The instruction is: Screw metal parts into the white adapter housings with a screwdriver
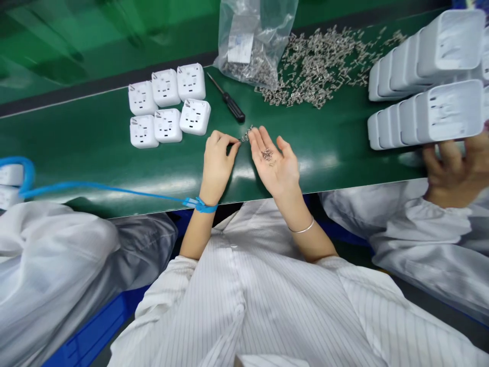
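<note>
My left hand (pixel 217 165) is closed in a pinch at the edge of a little cluster of small bent metal parts (pixel 246 134) on the green work surface. What sits between its fingertips is tiny and seems to be one of these parts. Beside it, my right hand (pixel 280 173) lies palm up, its fingers stretched out toward the same cluster. A few more small metal parts (pixel 267 154) rest loose in that palm. A screwdriver with a black handle (pixel 233 107) lies just beyond both hands. A blue wrist strap (pixel 205 207) with a coiled cord circles my left wrist.
Several white square plug housings (pixel 167 126) stand in two rows at the left. Behind my hands are a clear bag of metal parts (pixel 254 46) and a loose heap (pixel 317 66). White housings (pixel 435 112) are stacked at right, touched by a co-worker's hand (pixel 454 171).
</note>
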A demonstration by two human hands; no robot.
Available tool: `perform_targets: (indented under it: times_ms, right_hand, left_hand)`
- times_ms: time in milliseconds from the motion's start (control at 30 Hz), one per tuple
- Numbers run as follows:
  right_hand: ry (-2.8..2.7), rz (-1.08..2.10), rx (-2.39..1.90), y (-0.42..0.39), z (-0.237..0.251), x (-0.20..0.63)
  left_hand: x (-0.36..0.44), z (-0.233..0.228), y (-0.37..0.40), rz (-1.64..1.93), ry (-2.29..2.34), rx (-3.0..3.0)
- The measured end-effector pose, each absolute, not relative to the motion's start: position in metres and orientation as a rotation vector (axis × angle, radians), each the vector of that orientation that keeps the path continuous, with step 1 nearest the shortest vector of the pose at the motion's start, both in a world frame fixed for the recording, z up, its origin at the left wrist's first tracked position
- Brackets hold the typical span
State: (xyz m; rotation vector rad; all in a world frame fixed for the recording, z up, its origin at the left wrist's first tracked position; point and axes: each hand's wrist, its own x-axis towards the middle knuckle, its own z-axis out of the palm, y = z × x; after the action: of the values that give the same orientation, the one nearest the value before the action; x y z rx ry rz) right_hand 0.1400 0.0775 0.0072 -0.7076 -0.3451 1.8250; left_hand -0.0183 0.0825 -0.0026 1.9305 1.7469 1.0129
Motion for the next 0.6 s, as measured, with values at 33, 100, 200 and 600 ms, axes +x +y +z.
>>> perform_targets:
  times_ms: [33, 100, 200, 600]
  right_hand:
    - [-0.353, 1.813, -0.718, 0.077, 0.007, 0.141]
    - [-0.375, 1.795, -0.735, 0.077, 0.006, 0.143]
    - [-0.435, 1.755, -0.748, 0.075, 0.003, 0.148]
    - [-0.521, 1.554, -0.867, 0.070, -0.003, 0.163]
  left_hand:
    - [-0.018, 0.000, 0.082, 1.026, 1.756, 1.917]
    - [-0.018, 0.003, 0.080, 1.059, 1.764, 1.882]
    - [-0.016, 0.005, 0.083, 1.073, 1.738, 1.869]
    - [-0.012, 0.002, 0.085, 1.103, 1.650, 2.008]
